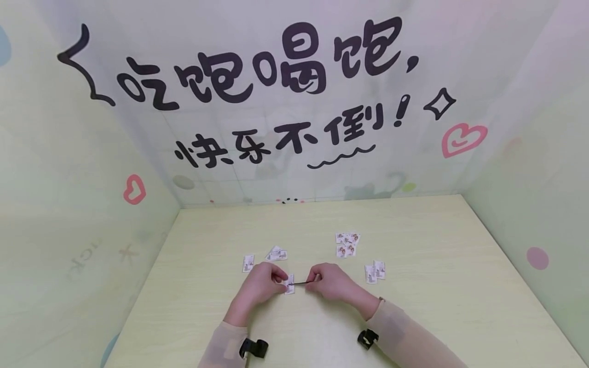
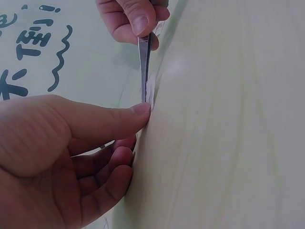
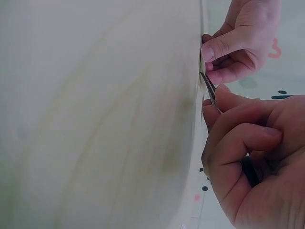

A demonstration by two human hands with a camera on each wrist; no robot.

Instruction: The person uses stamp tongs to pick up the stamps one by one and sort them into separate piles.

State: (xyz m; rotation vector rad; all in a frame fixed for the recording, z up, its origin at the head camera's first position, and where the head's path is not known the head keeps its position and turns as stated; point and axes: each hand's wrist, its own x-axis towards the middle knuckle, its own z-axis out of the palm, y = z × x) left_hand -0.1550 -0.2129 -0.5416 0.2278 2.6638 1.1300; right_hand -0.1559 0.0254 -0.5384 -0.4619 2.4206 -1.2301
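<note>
In the head view, a small white printed card (image 1: 289, 284) lies on the table between the two hands. My left hand (image 1: 263, 282) holds its left edge, with thumb and bent fingertips at the card. From the other side my right hand (image 1: 332, 282) grips a slim pair of dark metal tweezers (image 1: 301, 282), whose tips reach over the card. In the left wrist view the tweezers (image 2: 144, 67) run down to the left thumb (image 2: 138, 112). The low angle there shows the card (image 2: 151, 93) only as a thin pale strip. Whether the tips pinch anything cannot be made out.
On the pale wooden table (image 1: 437, 286), one small card (image 1: 248, 263) and an overlapping group (image 1: 277, 253) lie left of centre. A cluster of several cards (image 1: 347, 244) lies farther back, and overlapping cards (image 1: 375, 272) lie right. Printed fabric walls (image 1: 294, 174) enclose the table's back and sides.
</note>
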